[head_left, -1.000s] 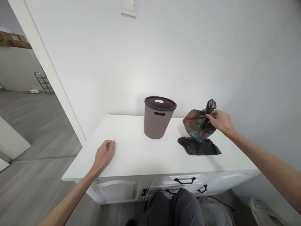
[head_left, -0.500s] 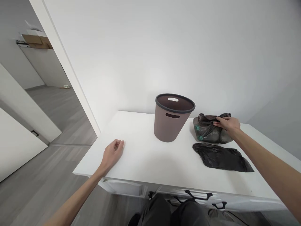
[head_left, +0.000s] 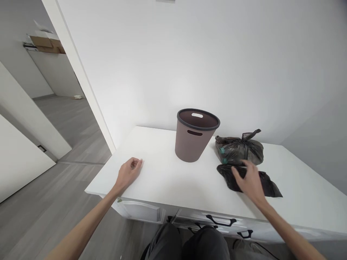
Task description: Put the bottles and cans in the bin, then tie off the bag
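My left hand [head_left: 129, 172] rests on the white tabletop with its fingers curled in and the thumb near the fingertips; nothing shows in it. Over the flat black plastic bag [head_left: 267, 184] hovers my right hand [head_left: 251, 180], open, thumb and fingers apart; whether it touches the bag I cannot tell. Just behind lies a tied black garbage bag [head_left: 241, 150], its knotted ends sticking up and green bits showing through the thin plastic. A brown trash can [head_left: 191, 142] with a dark rim and slot handles stands upright between my hands, its inside partly visible.
The white cabinet top [head_left: 162, 180] meets a white wall behind. Black drawer handles [head_left: 221, 220] jut out from the front, just above my knees [head_left: 187, 242]. To the left are a doorway, grey floor [head_left: 78, 180] and cardboard boxes [head_left: 47, 44] farther off.
My right hand has let go of the tied garbage bag's top and moved down and toward me, over the flat bag. The left hand stays put; the view has shifted slightly.
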Available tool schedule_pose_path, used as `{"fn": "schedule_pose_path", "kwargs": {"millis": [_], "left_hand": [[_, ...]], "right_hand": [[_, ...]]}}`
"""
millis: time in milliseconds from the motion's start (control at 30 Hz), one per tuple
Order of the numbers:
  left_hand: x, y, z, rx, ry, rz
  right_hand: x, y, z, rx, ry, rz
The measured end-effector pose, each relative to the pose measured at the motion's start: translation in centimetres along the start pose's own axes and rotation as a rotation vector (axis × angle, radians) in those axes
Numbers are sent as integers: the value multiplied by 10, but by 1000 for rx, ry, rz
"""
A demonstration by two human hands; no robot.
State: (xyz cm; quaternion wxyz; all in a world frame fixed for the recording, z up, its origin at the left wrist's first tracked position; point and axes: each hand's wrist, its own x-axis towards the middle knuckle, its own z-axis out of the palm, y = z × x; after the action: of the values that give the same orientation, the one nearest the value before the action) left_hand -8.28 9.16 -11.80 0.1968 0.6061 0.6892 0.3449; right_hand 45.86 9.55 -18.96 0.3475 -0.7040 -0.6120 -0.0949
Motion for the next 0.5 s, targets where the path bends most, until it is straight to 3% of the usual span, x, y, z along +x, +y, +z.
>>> {"fn": "schedule_pose_path", "kwargs": {"millis": [100, 167, 300, 500], "left_hand": [[-1, 0, -1, 7, -12, 16], [0, -2, -2, 26, -18, 16], [1, -7, -2, 46, -24, 33], [0, -19, -3, 42, -65, 86]], "right_hand": [[-59, -19, 19, -62, -105, -8], [-79, -31, 28, -152, -198, 62], [-87, -45, 34, -265, -364, 123], [-90, -56, 40, -358, -380, 148]]}}
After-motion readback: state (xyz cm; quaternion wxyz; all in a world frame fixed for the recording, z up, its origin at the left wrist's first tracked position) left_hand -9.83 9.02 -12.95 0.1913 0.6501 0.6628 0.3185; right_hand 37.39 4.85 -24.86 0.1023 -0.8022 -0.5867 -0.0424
